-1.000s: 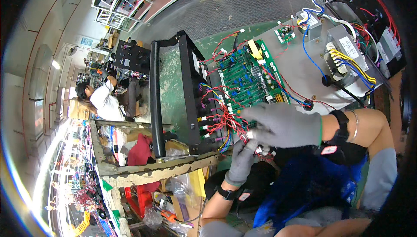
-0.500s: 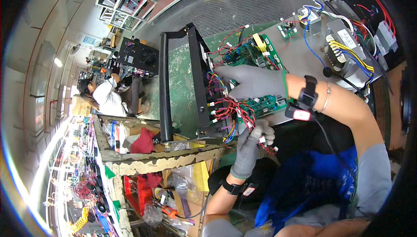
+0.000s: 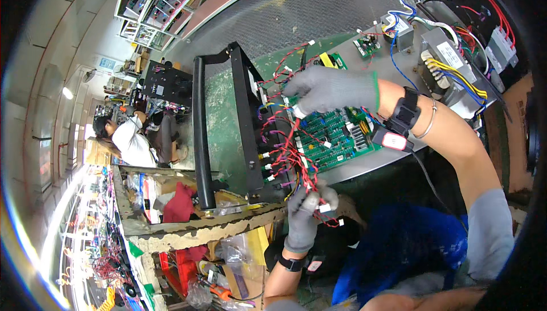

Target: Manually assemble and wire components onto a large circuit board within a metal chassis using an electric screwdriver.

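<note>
Light, patient handling suits the work at the centre of the frame.
The black panel (image 3: 246, 129) stands left of centre; the green circuit board (image 3: 327, 146) lies to its right. The right hand (image 3: 296, 99), fingers drawn together, is over the board's upper left part; whether it grips anything cannot be told. The left hand (image 3: 302, 225), lower centre, holds the red wire bundle (image 3: 296, 158) near loose white connectors (image 3: 325, 208); keeping slack should spare the wire ends.
</note>
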Available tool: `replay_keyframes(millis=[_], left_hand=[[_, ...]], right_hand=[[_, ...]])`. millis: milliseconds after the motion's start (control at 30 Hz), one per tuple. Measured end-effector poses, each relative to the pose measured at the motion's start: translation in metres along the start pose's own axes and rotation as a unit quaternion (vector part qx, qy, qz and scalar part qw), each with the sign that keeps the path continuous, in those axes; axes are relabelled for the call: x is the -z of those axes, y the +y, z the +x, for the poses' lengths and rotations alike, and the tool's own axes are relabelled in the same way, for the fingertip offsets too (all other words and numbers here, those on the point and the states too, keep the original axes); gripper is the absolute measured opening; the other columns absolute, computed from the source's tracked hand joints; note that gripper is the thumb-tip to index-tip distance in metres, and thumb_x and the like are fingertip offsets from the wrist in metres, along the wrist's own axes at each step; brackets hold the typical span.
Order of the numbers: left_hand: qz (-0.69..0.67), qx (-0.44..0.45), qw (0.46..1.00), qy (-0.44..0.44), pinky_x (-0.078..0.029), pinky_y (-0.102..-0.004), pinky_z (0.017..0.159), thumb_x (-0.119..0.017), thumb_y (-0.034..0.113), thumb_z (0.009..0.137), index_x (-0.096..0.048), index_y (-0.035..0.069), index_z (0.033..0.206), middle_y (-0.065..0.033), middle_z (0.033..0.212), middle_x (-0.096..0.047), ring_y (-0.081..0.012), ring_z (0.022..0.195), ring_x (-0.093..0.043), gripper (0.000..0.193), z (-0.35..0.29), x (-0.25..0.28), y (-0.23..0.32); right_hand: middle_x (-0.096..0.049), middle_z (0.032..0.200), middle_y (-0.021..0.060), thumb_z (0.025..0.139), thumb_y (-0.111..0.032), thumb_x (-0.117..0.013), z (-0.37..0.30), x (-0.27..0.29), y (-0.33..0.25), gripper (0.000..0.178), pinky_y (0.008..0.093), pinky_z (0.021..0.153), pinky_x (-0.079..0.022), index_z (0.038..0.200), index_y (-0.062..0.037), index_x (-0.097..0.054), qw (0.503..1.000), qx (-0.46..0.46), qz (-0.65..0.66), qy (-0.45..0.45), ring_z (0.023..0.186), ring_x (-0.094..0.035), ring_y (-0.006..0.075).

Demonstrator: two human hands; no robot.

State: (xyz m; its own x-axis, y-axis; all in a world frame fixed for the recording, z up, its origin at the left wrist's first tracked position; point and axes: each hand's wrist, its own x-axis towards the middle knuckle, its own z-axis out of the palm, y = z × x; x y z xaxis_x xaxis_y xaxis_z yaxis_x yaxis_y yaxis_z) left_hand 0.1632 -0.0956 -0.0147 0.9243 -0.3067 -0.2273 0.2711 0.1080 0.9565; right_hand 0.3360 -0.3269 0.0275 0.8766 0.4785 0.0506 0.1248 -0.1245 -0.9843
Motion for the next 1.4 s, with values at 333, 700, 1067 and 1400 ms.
replay_keyframes(millis=[333, 700, 1067, 1400], left_hand=[[0.039, -0.027, 0.998, -0.028, -0.051, -0.0338, 0.093, -0.052, 0.029, 0.102, -0.052, -0.004, 0.129, -0.0135, 0.117, -0.063, -0.0218, 0.107, -0.064, 0.042, 0.035, -0.036, 0.022], [0.259, -0.101, 0.954, 0.113, -0.05, -0.0261, 0.069, -0.063, 0.021, 0.098, -0.053, -0.004, 0.132, -0.0077, 0.086, -0.067, -0.0108, 0.074, -0.061, 0.044, 0.029, -0.039, 0.035], [0.156, -0.014, 0.988, -0.004, -0.046, -0.0245, 0.057, -0.054, 0.025, 0.102, -0.063, -0.001, 0.108, -0.0035, 0.073, -0.063, -0.0095, 0.062, -0.057, 0.028, 0.028, -0.054, 0.042], [0.136, 0.057, 0.985, -0.086, -0.045, -0.025, 0.058, -0.061, 0.024, 0.098, -0.063, -0.002, 0.095, -0.0052, 0.072, -0.064, -0.0103, 0.061, -0.058, 0.026, 0.024, -0.064, 0.026]], right_hand=[[-0.045, 0.059, -0.0058, 0.084, -0.02, -0.069, -0.011, 0.001, -0.006, 0.049, 0.0223, 0.045, -0.029, 0.131, -0.0051, -0.064, 0.983, -0.07, 0.12, -0.124, 0.049, -0.04, 0.0043], [-0.062, 0.069, 0.003, 0.083, -0.024, -0.068, -0.001, -0.002, -0.005, 0.031, 0.0271, 0.052, -0.044, 0.103, 0.0, -0.071, 0.994, 0.034, -0.075, -0.069, 0.056, -0.056, 0.0095], [-0.062, 0.065, 0.0051, 0.092, -0.035, -0.067, -0.035, -0.012, -0.016, 0.035, 0.0308, 0.053, -0.042, 0.085, -0.0009, -0.071, 0.963, 0.084, -0.101, -0.235, 0.059, -0.056, 0.0114], [-0.059, 0.061, -0.0037, 0.092, -0.036, -0.064, -0.061, 0.004, -0.021, 0.03, 0.023, 0.044, -0.034, 0.083, -0.008, -0.071, 0.963, -0.02, 0.058, -0.262, 0.05, -0.048, 0.0032]])
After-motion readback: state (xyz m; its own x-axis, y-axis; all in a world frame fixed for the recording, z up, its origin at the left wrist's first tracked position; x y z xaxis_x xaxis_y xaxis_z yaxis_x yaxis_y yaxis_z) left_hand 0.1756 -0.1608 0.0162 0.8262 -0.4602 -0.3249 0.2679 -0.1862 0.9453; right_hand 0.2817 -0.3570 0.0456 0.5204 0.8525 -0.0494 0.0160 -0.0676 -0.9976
